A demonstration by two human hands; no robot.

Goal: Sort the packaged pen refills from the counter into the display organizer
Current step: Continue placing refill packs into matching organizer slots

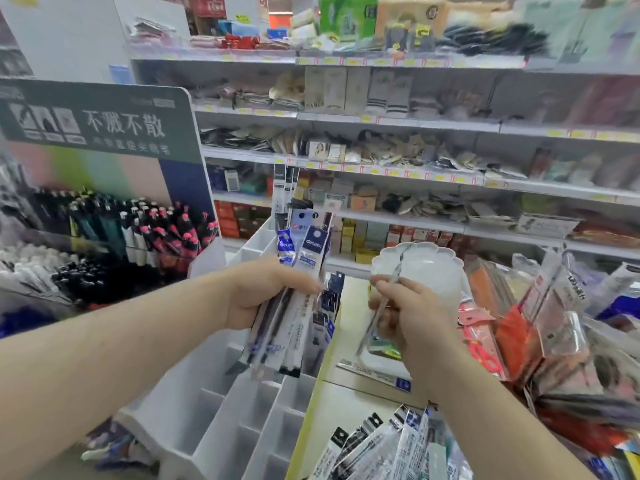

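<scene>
A: What takes up most of the view?

B: The store shelves [415,140] behind, then the pen display [104,188] at the left, there for customers to reach. In front of it stands the white display organizer [249,403], its open slots facing up, likely so packs drop in upright.

A: And the surface?

B: The pale surface [332,403] sits just right of the organizer. A pile of refill packs [388,445] lies on it at the bottom edge, unsorted by the look of it.

A: The hands?

B: The left hand [263,292] has its fingers curled round a bundle of refill packs [298,292], held upright above the organizer, probably as a stack to draw from. The right hand [408,313] pinches a single slim pack [384,299] between thumb and fingers, near the bundle; I judge it is being separated out for its own slot.
</scene>
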